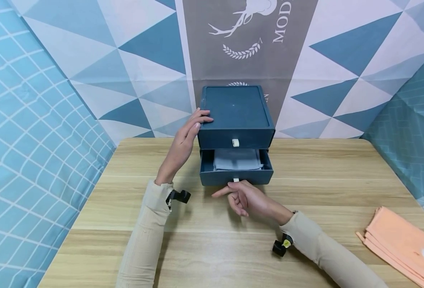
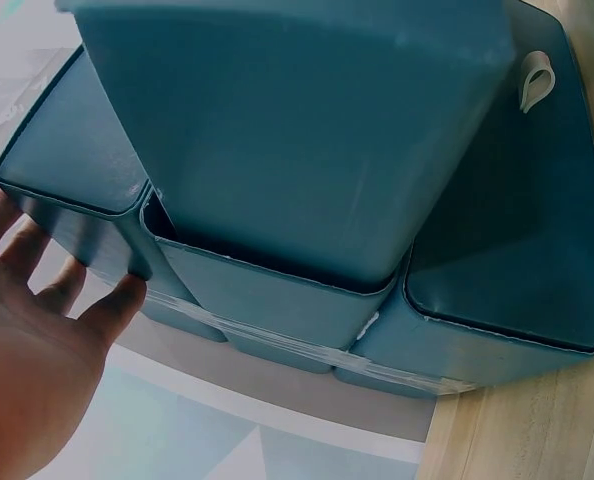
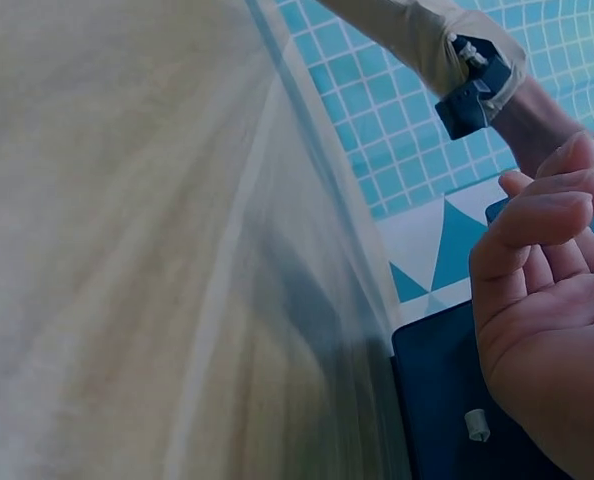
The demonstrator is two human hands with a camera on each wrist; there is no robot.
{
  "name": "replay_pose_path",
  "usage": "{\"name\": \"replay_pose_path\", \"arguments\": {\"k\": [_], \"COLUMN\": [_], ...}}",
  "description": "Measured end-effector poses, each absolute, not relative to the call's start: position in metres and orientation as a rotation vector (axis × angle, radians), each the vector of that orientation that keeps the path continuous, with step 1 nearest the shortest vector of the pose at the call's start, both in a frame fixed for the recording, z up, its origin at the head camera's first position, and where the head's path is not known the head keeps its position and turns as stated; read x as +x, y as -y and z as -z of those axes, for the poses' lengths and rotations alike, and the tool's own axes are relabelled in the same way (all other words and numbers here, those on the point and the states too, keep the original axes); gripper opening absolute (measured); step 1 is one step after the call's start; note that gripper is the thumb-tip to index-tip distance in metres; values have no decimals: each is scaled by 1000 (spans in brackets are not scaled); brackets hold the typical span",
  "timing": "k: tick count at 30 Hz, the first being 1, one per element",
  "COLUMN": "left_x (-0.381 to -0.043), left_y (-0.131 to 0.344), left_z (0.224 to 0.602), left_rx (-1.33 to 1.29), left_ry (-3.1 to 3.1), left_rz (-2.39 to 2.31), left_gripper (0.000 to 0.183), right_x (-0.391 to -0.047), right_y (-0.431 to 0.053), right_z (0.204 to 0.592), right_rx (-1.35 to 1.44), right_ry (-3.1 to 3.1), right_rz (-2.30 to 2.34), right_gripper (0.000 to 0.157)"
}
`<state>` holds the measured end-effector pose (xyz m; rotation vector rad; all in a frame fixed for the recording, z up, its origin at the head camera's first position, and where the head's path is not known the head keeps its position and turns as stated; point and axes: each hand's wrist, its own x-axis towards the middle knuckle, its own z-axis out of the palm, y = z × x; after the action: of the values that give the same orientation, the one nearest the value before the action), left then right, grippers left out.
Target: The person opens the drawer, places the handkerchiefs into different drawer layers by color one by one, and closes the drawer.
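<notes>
A dark blue drawer unit (image 1: 233, 108) stands against the back wall. Its middle drawer (image 2: 297, 150) is pulled out, and folded grey-blue cloth (image 1: 237, 158) lies in it. My left hand (image 1: 185, 138) rests at the unit's upper left edge, its fingertips over the top; in the left wrist view its fingers (image 2: 62, 290) spread along the side. Just before the pulled-out drawer's front and its pale pull tab (image 1: 236, 180) is my right hand (image 1: 249, 198), index finger extended and the others loosely bent. The right wrist view shows no object in the palm (image 3: 567, 320).
Folded orange cloth (image 1: 401, 244) with a white emblem lies at the right of the wooden table (image 1: 212, 248). The top drawer, with its own pale tab (image 1: 235, 143), is closed. Patterned cloth walls (image 1: 151, 56) enclose the back and sides.
</notes>
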<state>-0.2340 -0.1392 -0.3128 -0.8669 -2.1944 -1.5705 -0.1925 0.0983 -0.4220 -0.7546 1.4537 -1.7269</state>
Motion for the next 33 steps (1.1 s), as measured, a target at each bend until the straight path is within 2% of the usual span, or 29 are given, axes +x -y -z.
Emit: {"name": "replay_pose_path", "arguments": {"k": [33], "left_x": [-234], "left_y": [140], "left_z": [313], "left_rx": [-863], "left_ry": [2202], "left_rz": [1588], "left_gripper": [38], "right_x": [-231], "right_y": [-89], "right_z": [423], "right_rx": [-730], "right_ry": [-1481], "right_rz": [1776], "right_gripper": [57]}}
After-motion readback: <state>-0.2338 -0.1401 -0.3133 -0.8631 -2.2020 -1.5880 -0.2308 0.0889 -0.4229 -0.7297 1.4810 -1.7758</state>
